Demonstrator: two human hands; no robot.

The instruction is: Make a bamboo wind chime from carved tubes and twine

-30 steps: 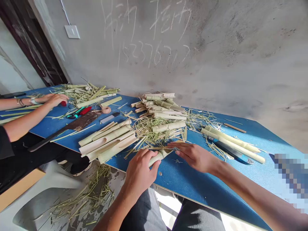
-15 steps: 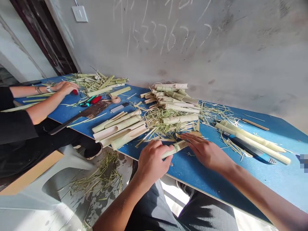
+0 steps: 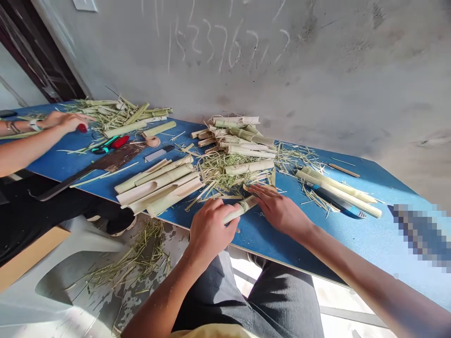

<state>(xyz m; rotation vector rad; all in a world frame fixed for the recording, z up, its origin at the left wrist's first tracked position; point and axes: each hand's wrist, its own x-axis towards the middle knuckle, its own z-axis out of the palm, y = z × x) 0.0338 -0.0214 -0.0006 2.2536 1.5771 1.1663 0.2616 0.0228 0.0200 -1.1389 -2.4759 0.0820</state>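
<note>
My left hand point(image 3: 212, 229) is wrapped around the near end of a split bamboo piece point(image 3: 244, 208), holding it at the table's front edge. My right hand point(image 3: 280, 209) lies over the far end, its fingers together and pressed down. A tan edge of what looks like sandpaper point(image 3: 245, 187) shows at those fingertips; the rest is hidden under the hand. Left of my hands, several cut bamboo pieces point(image 3: 165, 180) lie side by side, some with notches.
Behind my hands is a pile of bamboo pieces point(image 3: 243, 136) with shavings point(image 3: 218, 169). A cleaver point(image 3: 120, 157), twine roll point(image 3: 152, 142) and green-black tool point(image 3: 105, 144) lie leftward. Bamboo strips point(image 3: 338, 190) rest on a blue-black tool at right. A co-worker's hands point(image 3: 65, 121) are far left.
The view has shifted, so the scene sits further left. My right hand has slid along the bamboo, covering more of the tan sheet. My left hand keeps its hold.
</note>
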